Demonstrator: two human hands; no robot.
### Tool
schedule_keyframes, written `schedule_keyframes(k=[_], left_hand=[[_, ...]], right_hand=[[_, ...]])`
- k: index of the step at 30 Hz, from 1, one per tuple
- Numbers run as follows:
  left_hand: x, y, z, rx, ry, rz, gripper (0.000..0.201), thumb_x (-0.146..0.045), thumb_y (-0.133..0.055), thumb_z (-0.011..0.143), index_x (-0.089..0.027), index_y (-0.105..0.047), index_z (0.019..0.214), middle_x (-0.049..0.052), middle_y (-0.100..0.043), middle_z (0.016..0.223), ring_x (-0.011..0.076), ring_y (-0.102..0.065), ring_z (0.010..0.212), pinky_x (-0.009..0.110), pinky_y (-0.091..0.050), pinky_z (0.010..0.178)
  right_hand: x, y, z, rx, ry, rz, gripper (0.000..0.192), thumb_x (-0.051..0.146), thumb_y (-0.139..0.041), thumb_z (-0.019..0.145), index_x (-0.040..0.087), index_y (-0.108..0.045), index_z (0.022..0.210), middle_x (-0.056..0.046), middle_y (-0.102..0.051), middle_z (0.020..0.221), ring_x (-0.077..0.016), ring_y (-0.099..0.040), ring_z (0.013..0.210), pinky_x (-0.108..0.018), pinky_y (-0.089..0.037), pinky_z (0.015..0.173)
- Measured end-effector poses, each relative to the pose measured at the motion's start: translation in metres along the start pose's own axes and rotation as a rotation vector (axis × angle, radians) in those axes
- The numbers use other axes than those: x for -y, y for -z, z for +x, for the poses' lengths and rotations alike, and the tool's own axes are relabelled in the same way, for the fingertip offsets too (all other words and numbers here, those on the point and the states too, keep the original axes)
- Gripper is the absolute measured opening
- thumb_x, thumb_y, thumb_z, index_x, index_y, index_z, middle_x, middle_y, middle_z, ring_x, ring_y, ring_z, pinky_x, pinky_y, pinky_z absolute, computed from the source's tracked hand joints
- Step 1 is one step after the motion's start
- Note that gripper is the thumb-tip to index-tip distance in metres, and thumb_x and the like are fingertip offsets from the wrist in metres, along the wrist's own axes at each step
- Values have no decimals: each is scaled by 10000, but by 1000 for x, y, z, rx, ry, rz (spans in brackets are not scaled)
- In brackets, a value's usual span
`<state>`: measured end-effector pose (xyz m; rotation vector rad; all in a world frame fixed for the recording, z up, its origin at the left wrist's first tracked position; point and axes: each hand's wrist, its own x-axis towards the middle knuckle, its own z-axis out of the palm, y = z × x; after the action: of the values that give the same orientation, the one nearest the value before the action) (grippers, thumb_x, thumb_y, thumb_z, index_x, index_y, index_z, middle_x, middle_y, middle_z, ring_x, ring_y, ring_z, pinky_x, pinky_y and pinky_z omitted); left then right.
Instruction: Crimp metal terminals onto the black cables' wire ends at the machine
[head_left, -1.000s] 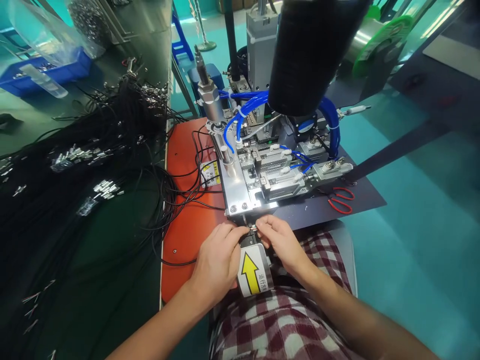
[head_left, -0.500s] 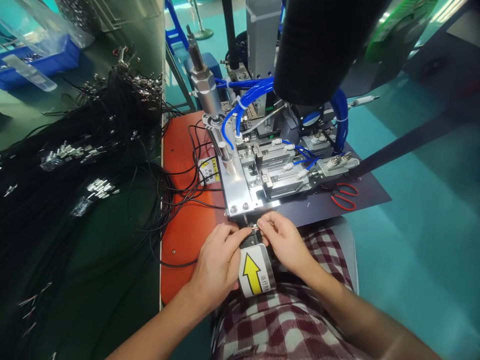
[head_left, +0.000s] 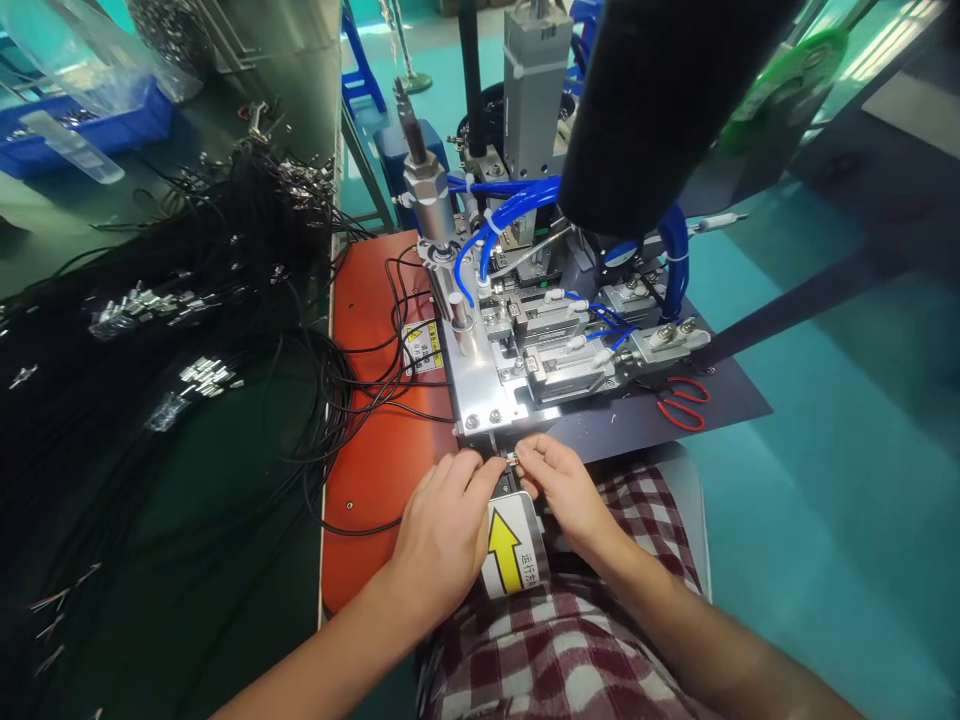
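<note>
Right up close, the left hand (head_left: pixel 442 530) and right hand (head_left: pixel 566 490) meet fingertip to fingertip, both pinched together on a small metal terminal (head_left: pixel 512 459) at the front edge of the machine's steel plate (head_left: pixel 480 375), just above the yellow arrow label (head_left: pixel 510 550). Against a second ago, hardly anything has moved: same pinch, same spot, only the view drifts. So the piece is being held steady there. Further out, red scissors (head_left: pixel 682 405) lie right, black cables (head_left: pixel 150 330) heap left.
</note>
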<state>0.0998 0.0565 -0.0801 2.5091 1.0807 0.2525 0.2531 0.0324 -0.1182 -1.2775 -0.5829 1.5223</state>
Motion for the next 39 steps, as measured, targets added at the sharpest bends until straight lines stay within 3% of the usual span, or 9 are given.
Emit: schedule_keyframes(k=[7, 15, 19, 26, 33, 36, 39], left_hand=[[-3, 7, 1, -107, -44, -77, 375, -64, -314, 866, -89, -577, 1132, 109, -552, 910, 215, -504, 817, 355, -480, 711], [5, 6, 1, -57, -46, -173, 394, -45, -327, 851, -141, -552, 1160, 93, -557, 970, 207, -510, 880, 344, -467, 766], [5, 2, -1, -42, -37, -69, 368, -83, -357, 863, -139, -546, 1174, 98, -559, 964, 215, -517, 848, 342, -469, 734], [1, 4, 0, -122, -93, -6, 354, -68, -355, 857, -113, -551, 1148, 94, -559, 912, 207, -513, 792, 320, -480, 681], [1, -4, 2, -7, -27, 116, 378, -88, -371, 852, -135, -538, 1188, 95, -565, 913, 223, -525, 778, 352, -478, 673], [-5, 2, 6, -13, -29, 122, 373, -79, -352, 844, -135, -560, 1149, 93, -573, 878, 218, -541, 759, 341, -488, 651], [-10, 19, 10, -97, -48, 7, 344, -79, -327, 861, -154, -574, 1087, 71, -579, 832, 193, -564, 747, 296, -504, 646]], right_hand=[[5, -3, 0, 10, 73, -18, 386, 533, -630, 755, 196, -481, 639, 67, -423, 526, -97, -357, 488, -244, -286, 498], [4, -1, 3, 16, 18, 21, 390, 526, -649, 732, 200, -461, 631, 76, -387, 526, -89, -307, 475, -239, -262, 485], [4, 1, 2, 45, -15, 17, 393, 538, -632, 750, 191, -479, 646, 67, -407, 547, -88, -311, 482, -237, -261, 493], [13, 0, -2, 41, 41, -60, 432, 604, -537, 792, 197, -489, 654, 48, -448, 545, -113, -385, 508, -256, -324, 529], [2, -1, 0, -33, 98, -118, 357, 538, -573, 802, 216, -469, 689, 69, -403, 551, -114, -365, 501, -257, -306, 498], [-1, -2, 0, -35, 110, -113, 367, 548, -554, 809, 221, -451, 678, 70, -385, 555, -111, -351, 487, -254, -295, 476], [1, -2, 1, -12, 120, -114, 385, 562, -559, 798, 219, -449, 663, 70, -386, 549, -108, -350, 476, -251, -301, 471]])
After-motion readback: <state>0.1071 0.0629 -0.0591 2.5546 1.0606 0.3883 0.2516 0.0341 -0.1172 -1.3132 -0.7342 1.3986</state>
